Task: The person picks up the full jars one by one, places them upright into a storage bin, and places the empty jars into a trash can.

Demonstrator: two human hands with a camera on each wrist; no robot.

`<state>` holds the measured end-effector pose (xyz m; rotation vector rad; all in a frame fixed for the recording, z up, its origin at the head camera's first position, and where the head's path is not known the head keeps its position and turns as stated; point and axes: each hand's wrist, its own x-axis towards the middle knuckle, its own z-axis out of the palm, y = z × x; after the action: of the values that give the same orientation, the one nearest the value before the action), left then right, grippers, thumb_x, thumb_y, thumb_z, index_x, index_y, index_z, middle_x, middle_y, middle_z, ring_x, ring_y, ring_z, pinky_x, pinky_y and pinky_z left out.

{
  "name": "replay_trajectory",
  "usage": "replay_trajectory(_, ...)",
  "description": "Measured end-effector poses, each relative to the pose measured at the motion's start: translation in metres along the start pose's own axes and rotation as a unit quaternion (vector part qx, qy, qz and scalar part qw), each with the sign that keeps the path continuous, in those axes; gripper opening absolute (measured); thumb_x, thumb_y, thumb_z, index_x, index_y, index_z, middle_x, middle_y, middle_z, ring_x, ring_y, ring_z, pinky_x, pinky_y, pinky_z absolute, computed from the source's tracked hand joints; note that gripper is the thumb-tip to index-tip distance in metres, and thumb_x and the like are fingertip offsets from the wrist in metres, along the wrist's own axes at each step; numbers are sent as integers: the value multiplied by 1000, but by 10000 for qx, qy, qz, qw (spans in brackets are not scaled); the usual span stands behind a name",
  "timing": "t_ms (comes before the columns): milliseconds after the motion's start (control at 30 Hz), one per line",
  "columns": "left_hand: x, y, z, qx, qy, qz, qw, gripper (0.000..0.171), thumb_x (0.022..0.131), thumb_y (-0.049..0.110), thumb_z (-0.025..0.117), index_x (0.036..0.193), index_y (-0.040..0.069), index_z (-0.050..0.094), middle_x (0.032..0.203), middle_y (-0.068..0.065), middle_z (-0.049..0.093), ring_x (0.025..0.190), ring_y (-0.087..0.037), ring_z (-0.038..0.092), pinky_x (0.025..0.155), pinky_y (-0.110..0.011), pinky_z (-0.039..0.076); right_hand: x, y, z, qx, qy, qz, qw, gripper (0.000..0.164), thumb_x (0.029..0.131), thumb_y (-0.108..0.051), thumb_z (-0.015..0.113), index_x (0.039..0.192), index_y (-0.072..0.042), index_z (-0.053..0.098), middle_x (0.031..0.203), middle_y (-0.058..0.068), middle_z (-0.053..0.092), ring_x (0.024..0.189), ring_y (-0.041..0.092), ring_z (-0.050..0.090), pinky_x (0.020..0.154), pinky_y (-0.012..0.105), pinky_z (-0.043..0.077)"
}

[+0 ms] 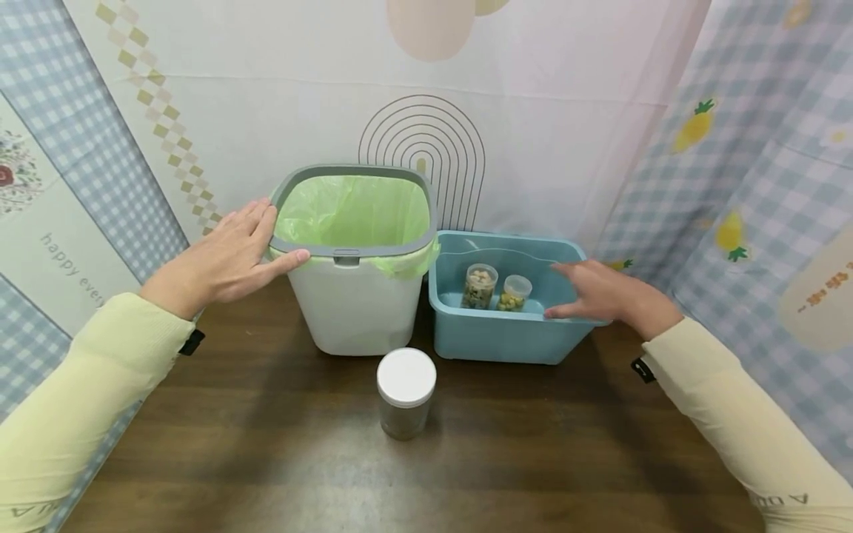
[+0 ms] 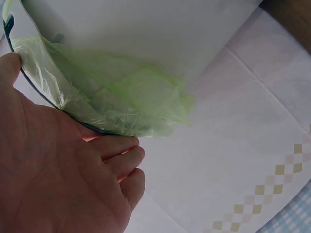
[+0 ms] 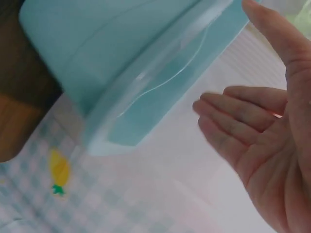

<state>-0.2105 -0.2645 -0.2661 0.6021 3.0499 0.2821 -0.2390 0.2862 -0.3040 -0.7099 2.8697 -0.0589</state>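
A white trash bin [image 1: 360, 311] with a grey rim and a green liner bag [image 1: 353, 211] stands left of the middle. My left hand [image 1: 229, 255] rests against the rim's left side, fingers straight and thumb along the front edge. In the left wrist view, its fingers [image 2: 119, 150] lie beside the gathered outer bag. To the right sits a light blue tub [image 1: 500, 337] holding two small clear jars, the taller jar [image 1: 479, 287] and the shorter jar [image 1: 514, 294]. Over the tub's right end is my right hand [image 1: 596, 292], fingers extended and holding nothing.
A clear jar with a white lid [image 1: 407, 377] stands upright on the brown wooden table [image 1: 320, 459], in front of the bin and tub. Behind them hangs a pale printed cloth [image 1: 280, 118]. Blue checked cloth [image 1: 753, 170] hangs at the right, and more at the left.
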Motion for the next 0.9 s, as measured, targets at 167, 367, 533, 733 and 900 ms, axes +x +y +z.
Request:
replay_trajectory(167,-3,1,-2,3,-17,-39,10000,105,106,70,35,165,-11,3,174,-34,0,163,-52,3,132,-65,7,11,-24,-7,29,174,-516,9985,85,91,-43,83,151,8,51,148,28,60,131,44,63,104,61,54)
replay_trajectory(367,-4,2,-2,36,68,-4,10000,105,106,71,34,165,-11,4,174,-33,2,163,-51,5,132,-63,7,24,-50,-8,205,117,-976,9949,75,90,-39,84,147,3,58,143,22,65,128,37,66,103,57,56)
replay_trajectory(533,-2,5,-1,54,236,93,9997,104,106,69,37,165,-11,8,174,-33,9,163,-49,9,133,-61,9,33,-68,-1,312,16,-1350,9904,72,89,-36,86,145,3,60,140,19,68,127,35,67,103,55,57)
replay_trajectory(733,-3,5,-1,78,281,127,9995,101,107,66,40,165,-12,11,173,-35,12,163,-50,11,133,-62,10,43,-91,9,344,8,-1883,9815,70,86,-34,88,140,2,63,136,15,70,116,27,70,98,48,60)
replay_trajectory(900,-5,4,-1,88,192,21,9998,104,106,68,38,165,-12,8,173,-34,8,163,-51,8,133,-63,9,45,-111,11,256,-47,-2084,9777,75,86,-40,88,143,0,62,140,13,68,120,26,69,102,48,59)
